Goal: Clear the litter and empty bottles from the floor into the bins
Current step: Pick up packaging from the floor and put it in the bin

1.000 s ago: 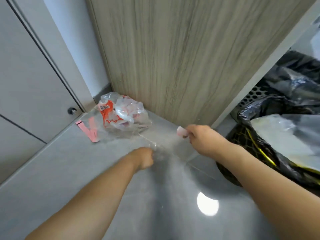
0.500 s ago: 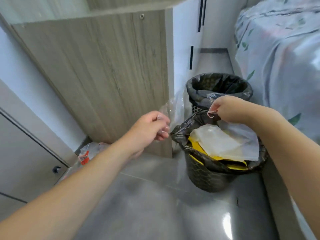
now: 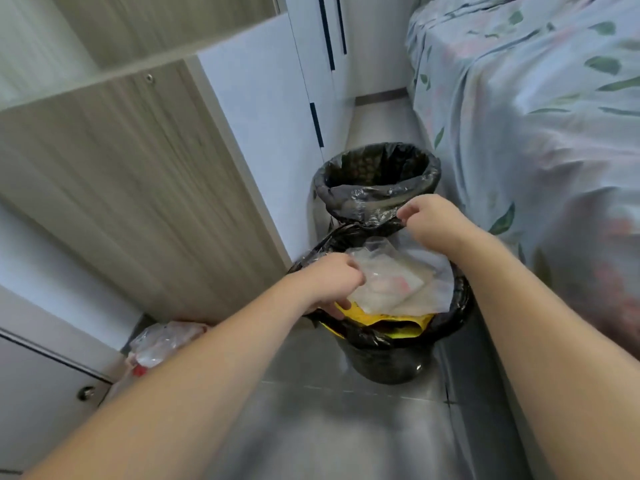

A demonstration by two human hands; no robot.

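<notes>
A wood-grain cabinet panel (image 3: 131, 188) stands left, a floral-sheeted bed (image 3: 540, 109) right, grey tile floor (image 3: 346, 438) between.

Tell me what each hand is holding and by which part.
The left hand rests on the clear plastic bag at its near-left edge, atop the full bin. Whether the right hand pinches anything cannot be told.

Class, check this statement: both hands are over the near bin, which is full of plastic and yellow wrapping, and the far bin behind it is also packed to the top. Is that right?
Not quite. The head view shows the far bin looks empty, only its black liner showing. The rest holds: the left hand and right hand are over the near bin, full of clear plastic and yellow wrapping.
</notes>
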